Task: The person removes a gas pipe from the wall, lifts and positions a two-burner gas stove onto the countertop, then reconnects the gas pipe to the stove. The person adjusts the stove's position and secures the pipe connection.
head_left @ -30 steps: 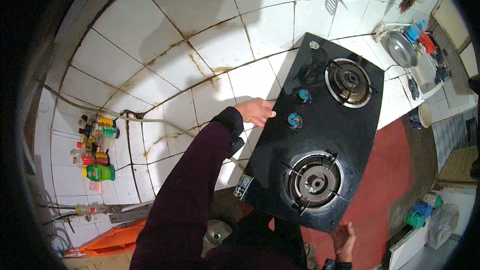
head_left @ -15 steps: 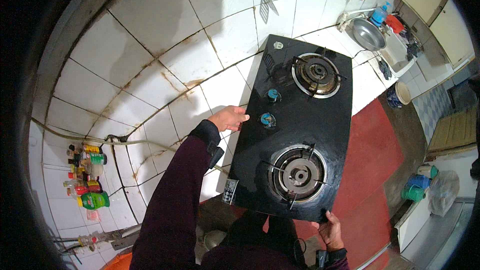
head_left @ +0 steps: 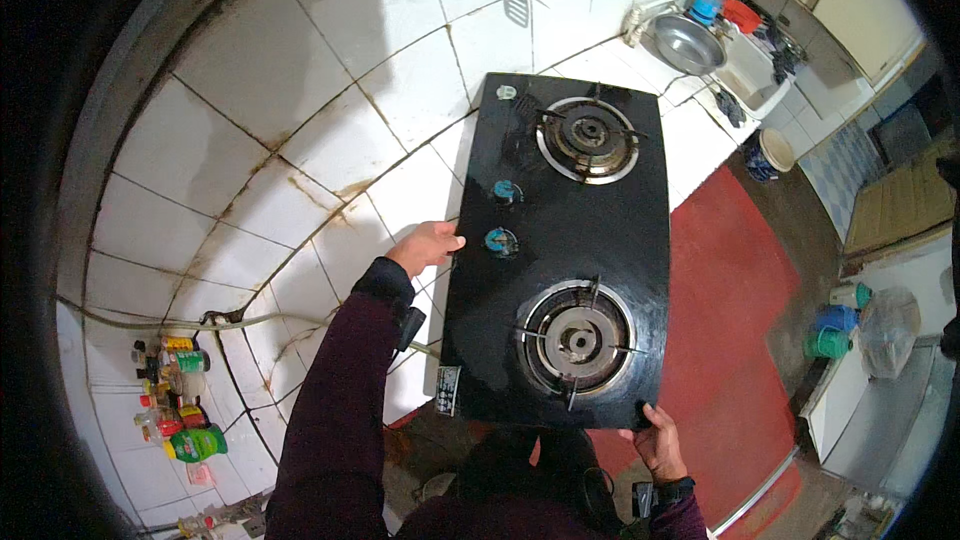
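Note:
A black glass-topped gas stove (head_left: 560,225) with two round burners lies across the middle of the view. My left hand (head_left: 428,247) grips its left edge near the two blue-marked knobs (head_left: 503,240), fingers curled beneath. At the near right corner, my right hand (head_left: 660,447) holds the stove with the thumb on top and the fingers under it. The near burner (head_left: 578,338) and the far burner (head_left: 588,138) both carry metal pot supports. From under the left edge a pale hose (head_left: 290,317) runs off to the left.
White tiled counter (head_left: 590,70) and wall surround the stove. Several sauce bottles (head_left: 190,440) stand at the left. A metal basin (head_left: 688,44), a sink (head_left: 750,70) and a blue pump bottle (head_left: 708,0) are at the far right. Below lies a red floor mat (head_left: 730,310), with a bucket (head_left: 770,154) beyond.
The whole scene has shifted left in view, and the stove has turned slightly straighter. Both hands keep their hold on it.

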Motion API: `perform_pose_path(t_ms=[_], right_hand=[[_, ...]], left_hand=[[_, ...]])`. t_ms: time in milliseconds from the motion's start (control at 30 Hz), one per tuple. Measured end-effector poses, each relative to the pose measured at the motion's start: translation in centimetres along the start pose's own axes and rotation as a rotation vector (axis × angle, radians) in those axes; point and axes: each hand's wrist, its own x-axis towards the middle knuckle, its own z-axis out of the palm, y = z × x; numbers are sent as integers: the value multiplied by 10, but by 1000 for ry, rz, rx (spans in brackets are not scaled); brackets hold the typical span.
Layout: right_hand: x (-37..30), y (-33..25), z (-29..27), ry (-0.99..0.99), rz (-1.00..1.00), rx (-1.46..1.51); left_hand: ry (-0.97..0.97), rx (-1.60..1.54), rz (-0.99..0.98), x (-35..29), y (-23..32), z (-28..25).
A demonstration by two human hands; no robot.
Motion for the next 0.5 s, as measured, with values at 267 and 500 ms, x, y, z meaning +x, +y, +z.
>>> perform_pose_path(t_ms=[267, 500], right_hand=[[3, -1, -4, -19, 41, 14], [7, -2, -11, -26, 84, -5]], left_hand=[[9, 43, 36, -1, 4, 5], [17, 134, 115, 6, 4, 8]])
